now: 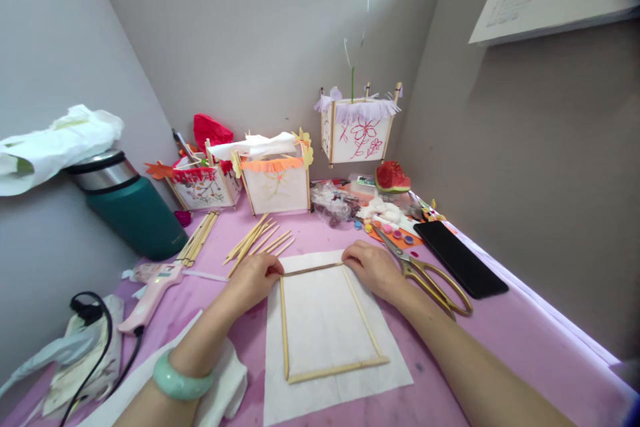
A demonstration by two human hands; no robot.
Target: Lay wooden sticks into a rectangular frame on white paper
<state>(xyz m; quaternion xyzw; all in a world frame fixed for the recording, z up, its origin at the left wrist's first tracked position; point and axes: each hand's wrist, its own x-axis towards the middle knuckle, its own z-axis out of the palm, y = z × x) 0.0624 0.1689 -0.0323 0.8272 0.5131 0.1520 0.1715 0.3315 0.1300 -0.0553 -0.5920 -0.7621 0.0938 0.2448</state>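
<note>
A sheet of white paper lies on the purple tabletop in front of me, with several wooden sticks forming a rectangle on it. The far side of the rectangle is a darker wooden stick. My left hand pinches its left end, at the corner with the left side stick. At the right end, the fingers of my right hand are closed on the same stick, near the top of the right side stick. A thicker stick makes the near side.
Gold-handled scissors and a black phone lie at right. Loose sticks are beyond my left hand. A pink glue gun and a leaning teal bottle are at left. Paper lanterns stand behind; one lantern hangs.
</note>
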